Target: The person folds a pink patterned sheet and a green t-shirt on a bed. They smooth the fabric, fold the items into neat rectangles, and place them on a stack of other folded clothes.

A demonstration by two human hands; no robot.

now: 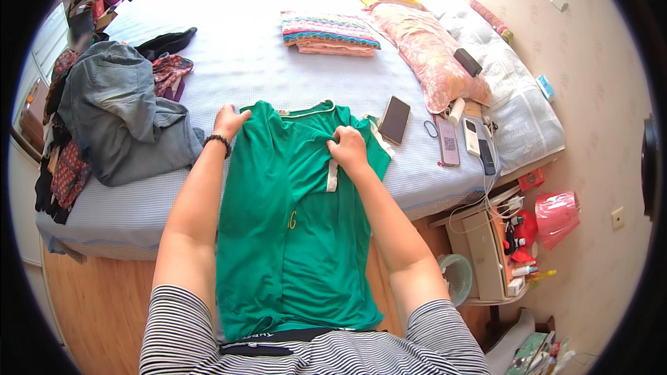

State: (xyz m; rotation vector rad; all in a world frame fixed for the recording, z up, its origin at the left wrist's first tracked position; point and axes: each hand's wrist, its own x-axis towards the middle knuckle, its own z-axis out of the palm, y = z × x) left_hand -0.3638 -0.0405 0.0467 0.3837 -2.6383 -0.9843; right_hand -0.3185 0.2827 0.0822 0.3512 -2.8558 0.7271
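A green T-shirt (292, 236) with white trim hangs from the bed's near edge toward my waist, its collar end lying on the bed. My left hand (229, 123), with a dark bead bracelet at the wrist, pinches the shirt near its upper left corner. On the other side, my right hand (347, 147) grips a gathered bit of the cloth below the collar. A strip of white trim shows just under that hand. The right part of the shirt is rumpled, and its right sleeve rests near a dark phone (395, 119).
Jeans (121, 104) and other clothes are heaped at the bed's left. A folded patterned stack (328, 31) lies farther back. Pink pillow (431, 55), second phone (448, 142) and cables sit at right. Beyond the bed's right corner stand a small cabinet (476, 250) and a bin (455, 278).
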